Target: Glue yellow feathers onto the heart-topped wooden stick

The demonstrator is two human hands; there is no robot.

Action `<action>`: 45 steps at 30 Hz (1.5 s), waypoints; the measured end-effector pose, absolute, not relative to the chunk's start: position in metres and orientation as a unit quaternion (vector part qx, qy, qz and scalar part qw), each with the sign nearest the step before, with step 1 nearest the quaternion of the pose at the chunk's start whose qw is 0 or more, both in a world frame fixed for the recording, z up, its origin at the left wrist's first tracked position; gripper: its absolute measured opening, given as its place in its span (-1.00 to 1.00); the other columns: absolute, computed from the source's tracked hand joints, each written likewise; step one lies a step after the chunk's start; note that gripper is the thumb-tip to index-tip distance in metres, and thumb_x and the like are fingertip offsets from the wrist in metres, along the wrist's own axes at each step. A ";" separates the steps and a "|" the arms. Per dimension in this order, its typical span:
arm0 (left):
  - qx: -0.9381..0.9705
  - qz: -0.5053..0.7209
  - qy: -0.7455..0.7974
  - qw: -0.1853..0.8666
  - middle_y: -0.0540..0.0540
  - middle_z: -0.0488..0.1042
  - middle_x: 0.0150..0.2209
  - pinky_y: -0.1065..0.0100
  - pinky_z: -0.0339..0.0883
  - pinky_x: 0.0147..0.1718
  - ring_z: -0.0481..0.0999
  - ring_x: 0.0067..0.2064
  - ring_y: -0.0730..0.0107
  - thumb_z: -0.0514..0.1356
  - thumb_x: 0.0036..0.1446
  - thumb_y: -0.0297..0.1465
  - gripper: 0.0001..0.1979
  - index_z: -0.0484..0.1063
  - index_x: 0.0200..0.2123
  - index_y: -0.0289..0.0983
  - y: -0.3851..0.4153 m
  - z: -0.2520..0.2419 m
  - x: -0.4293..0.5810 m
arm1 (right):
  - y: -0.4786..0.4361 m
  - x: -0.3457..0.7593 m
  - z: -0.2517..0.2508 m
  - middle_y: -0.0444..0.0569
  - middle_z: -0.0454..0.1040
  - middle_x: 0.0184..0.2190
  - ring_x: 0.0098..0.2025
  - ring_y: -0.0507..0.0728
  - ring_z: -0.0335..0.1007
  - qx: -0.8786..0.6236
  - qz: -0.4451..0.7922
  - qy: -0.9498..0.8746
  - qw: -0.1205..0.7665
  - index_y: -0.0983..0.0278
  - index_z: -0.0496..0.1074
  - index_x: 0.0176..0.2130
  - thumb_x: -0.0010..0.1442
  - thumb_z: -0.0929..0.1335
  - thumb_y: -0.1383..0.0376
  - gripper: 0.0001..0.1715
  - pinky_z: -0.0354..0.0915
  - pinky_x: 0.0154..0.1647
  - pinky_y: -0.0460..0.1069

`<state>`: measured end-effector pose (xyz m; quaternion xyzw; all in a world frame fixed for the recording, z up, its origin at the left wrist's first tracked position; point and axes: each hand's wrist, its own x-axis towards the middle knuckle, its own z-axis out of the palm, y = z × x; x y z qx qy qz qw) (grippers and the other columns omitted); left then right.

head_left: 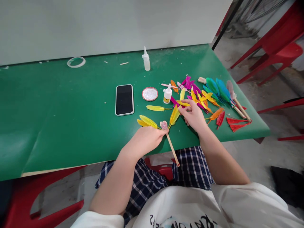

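Observation:
My left hand [149, 139] is closed round the top of a thin wooden stick [173, 148], just below a pinkish piece [163, 125]. Yellow feathers [148, 121] fan out to the left of that piece, and more yellow feathers [174, 115] stand out to its right. My right hand [193, 115] has its fingers pinched at the tips of the right-hand feathers; whether it grips them is hard to make out. A loose yellow feather [155, 108] lies above. Near my right hand is a small glue bottle [167, 94].
On the green table [71, 126] lie a phone [124, 99], a round white lid [149, 94], a tape ring [76, 62], coloured feathers [216, 88] and red tassels [235, 124]. A taller bottle [146, 60] stands behind. Red chairs [273, 53] are at the right.

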<state>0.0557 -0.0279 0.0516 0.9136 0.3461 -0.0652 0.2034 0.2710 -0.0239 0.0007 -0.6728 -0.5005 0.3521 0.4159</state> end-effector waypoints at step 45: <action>0.877 -0.076 0.407 0.244 -0.01 0.55 -0.32 0.43 0.08 -0.52 0.50 -0.34 0.33 -0.08 0.23 -0.29 -0.66 0.43 -0.08 0.00 -0.031 0.056 0.059 | -0.020 0.256 0.005 -0.26 0.20 -0.67 -0.73 -0.04 0.20 -0.629 0.447 -0.530 0.351 0.13 0.13 0.12 0.06 0.34 0.32 -0.36 0.17 -0.80 -0.16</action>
